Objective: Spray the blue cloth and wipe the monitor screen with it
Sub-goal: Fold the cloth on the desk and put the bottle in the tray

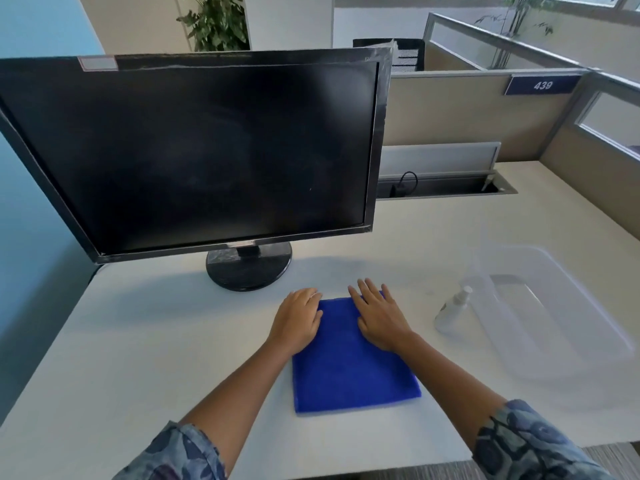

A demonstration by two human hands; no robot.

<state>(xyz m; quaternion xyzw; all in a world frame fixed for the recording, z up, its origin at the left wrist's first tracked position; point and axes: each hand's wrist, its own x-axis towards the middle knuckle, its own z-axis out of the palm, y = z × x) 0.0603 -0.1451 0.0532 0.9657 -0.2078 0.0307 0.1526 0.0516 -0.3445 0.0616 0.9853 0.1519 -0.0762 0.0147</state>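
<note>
Past my blue patterned sleeves [530, 441], my left hand [298, 318] and right hand [379, 315] rest loose and flat on the folded fuzzy blue cloth [349, 368]. Nothing is sprayed yet, I think. The small white spray bottle [452, 311] waits nearby, and the big black monitor screen [194, 150] still needs wiping.

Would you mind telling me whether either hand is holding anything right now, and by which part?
Nothing is gripped. The left hand and right hand rest on the far end of the blue cloth; the spray bottle stands untouched.
</note>
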